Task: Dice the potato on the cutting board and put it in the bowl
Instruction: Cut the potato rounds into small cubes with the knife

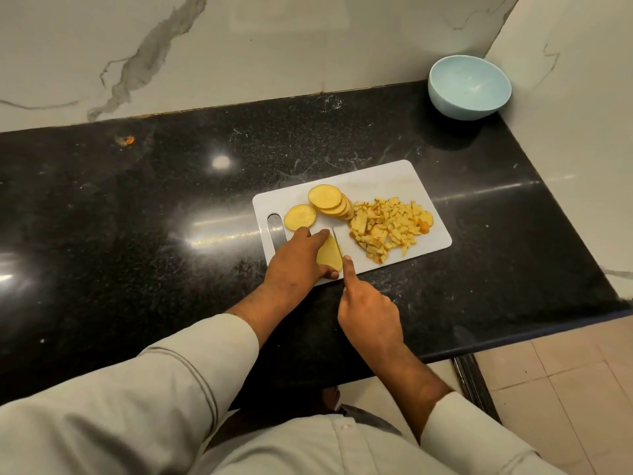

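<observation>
On the white cutting board point(394, 181), your left hand point(296, 260) presses flat on potato slices point(329, 256) while your right hand point(368, 311) grips the knife point(337, 242); tuck fingertips back, cut even strips, then carry dice point(388, 226) to the far bowl point(469, 85).

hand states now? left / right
Left hand: open, fingers pressing the potato slice flat on the board.
Right hand: closed, gripping the knife.
</observation>
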### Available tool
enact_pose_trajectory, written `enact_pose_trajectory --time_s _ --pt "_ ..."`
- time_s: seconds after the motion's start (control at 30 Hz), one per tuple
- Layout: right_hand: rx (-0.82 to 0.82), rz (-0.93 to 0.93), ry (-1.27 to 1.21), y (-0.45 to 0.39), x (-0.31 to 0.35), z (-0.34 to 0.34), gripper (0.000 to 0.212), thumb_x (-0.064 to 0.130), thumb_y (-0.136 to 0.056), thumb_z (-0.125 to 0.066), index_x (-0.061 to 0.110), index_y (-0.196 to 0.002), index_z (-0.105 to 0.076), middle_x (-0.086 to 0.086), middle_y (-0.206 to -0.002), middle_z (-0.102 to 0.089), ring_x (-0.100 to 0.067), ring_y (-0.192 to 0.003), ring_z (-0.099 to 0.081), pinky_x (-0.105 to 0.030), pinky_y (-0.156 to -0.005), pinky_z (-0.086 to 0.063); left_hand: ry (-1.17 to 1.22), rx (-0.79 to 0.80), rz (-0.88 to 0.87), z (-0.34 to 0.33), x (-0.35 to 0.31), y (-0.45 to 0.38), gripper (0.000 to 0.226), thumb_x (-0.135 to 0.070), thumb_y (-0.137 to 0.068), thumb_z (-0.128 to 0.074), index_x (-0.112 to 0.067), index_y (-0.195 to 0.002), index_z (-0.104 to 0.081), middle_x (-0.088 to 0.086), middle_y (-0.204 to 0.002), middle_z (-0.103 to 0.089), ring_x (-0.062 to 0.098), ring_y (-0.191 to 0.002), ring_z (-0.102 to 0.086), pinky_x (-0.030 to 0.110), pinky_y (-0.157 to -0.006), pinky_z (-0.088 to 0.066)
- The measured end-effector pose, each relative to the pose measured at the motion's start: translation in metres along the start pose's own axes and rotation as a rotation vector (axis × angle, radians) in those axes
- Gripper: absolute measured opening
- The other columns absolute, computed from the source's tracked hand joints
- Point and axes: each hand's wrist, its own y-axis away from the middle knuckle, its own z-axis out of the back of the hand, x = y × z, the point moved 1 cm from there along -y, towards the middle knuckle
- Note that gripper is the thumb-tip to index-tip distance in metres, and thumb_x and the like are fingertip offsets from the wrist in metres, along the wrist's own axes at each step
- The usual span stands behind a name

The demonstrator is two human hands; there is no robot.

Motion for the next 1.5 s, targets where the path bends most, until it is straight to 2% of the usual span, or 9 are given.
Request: enact_pose_trajectory --time_s 0.3,0.57,0.77,0.9,1.03,1.17,1.23,1.4,1.5 --pt "0.016 0.069 0.024 -0.006 -0.017 -0.005 0.062 0.029 -0.099 -0.034 0.03 -0.153 -0.005 -0.001 -0.09 -0.059 -0.023 -0.075 -0.063 -0.036 -0.058 -0.043 -0.132 -0.042 0.023 0.0 -0.017 0.0 0.058 -0.044 -0.074 -0.077 -0.014 -0.121 -0.059 0.008 -0.117 -0.047 0.029 -0.098 -0.057 0.033 -0.072 -0.043" --pt "0.065 0.064 0.07 -0.016 -0.013 -0.011 0.069 0.021 -0.094 -0.036 0.027 -0.153 0.0 -0.004 -0.093 -0.061 -0.025 -0.079 -0.063 -0.034 -0.057 -0.036 -0.206 0.014 -0.037 0.002 -0.022 -0.006 0.045 -0.029 -0.085 -0.069 -0.01 -0.124 -0.059 0.009 -0.114 -0.045 0.029 -0.099 -0.056 0.034 -0.078 -0.044" --pt "0.116 0.025 0.075 -0.031 -0.007 -0.01 0.074 0.016 -0.091 -0.038 0.029 -0.153 0.0 -0.008 -0.098 -0.063 -0.03 -0.084 -0.063 -0.035 -0.059 -0.036 -0.189 0.006 -0.016 0.003 -0.025 -0.01 0.022 -0.019 -0.093 -0.059 -0.002 -0.106 -0.063 0.012 -0.113 -0.046 0.033 -0.095 -0.059 0.039 -0.081 -0.049" --pt "0.146 0.007 0.092 -0.023 -0.008 -0.012 0.077 0.016 -0.091 -0.038 0.03 -0.152 0.006 -0.007 -0.097 -0.062 -0.028 -0.084 -0.063 -0.036 -0.059 -0.037 -0.156 0.001 0.02 0.004 -0.027 -0.009 0.021 -0.018 -0.092 -0.062 -0.001 -0.104 -0.062 0.011 -0.109 -0.045 0.034 -0.094 -0.059 0.039 -0.079 -0.05" --pt "0.154 0.009 0.13 -0.002 -0.015 -0.012 0.078 0.017 -0.091 -0.039 0.029 -0.152 0.009 0.0 -0.079 -0.046 -0.023 -0.076 -0.061 -0.033 -0.055 -0.035 -0.079 0.026 0.077 0.005 -0.03 -0.01 0.035 -0.022 -0.082 -0.075 0.0 -0.104 -0.059 0.012 -0.111 -0.048 0.034 -0.096 -0.058 0.044 -0.082 -0.051" --pt "0.161 0.01 0.136 0.018 -0.021 -0.011 0.076 0.019 -0.093 -0.038 0.028 -0.152 0.01 -0.001 -0.086 -0.055 -0.023 -0.078 -0.062 -0.032 -0.057 -0.037 -0.078 0.034 0.078 0.003 -0.029 -0.009 0.047 -0.024 -0.075 -0.081 -0.003 -0.112 -0.061 0.01 -0.118 -0.045 0.032 -0.101 -0.057 0.037 -0.081 -0.047" --pt "0.161 0.023 0.134 0.029 -0.026 -0.011 0.075 0.021 -0.095 -0.038 0.029 -0.151 0.011 0.001 -0.082 -0.05 -0.021 -0.076 -0.062 -0.032 -0.058 -0.04 -0.058 0.022 0.073 0.003 -0.028 -0.008 0.05 -0.025 -0.074 -0.082 -0.005 -0.115 -0.061 0.009 -0.119 -0.045 0.032 -0.101 -0.057 0.036 -0.08 -0.045" --pt "0.142 0.044 0.138 0.05 -0.039 -0.007 0.068 0.024 -0.1 -0.033 0.03 -0.151 0.011 0.006 -0.081 -0.046 -0.014 -0.069 -0.059 -0.031 -0.059 -0.045 0.077 -0.023 0.075 0.0 -0.022 -0.002 0.047 -0.025 -0.076 -0.08 -0.003 -0.112 -0.06 0.008 -0.113 -0.045 0.033 -0.1 -0.057 0.034 -0.079 -0.044" --pt "0.06 0.014 0.131 0.041 -0.033 -0.001 0.067 0.025 -0.099 -0.033 0.031 -0.152 0.007 0.008 -0.075 -0.046 -0.012 -0.061 -0.054 -0.028 -0.053 -0.041 0.201 -0.076 0.109 -0.004 -0.016 0.002 0.045 -0.021 -0.075 -0.081 -0.003 -0.108 -0.056 0.007 -0.107 -0.051 0.033 -0.099 -0.059 0.03 -0.074 -0.042"
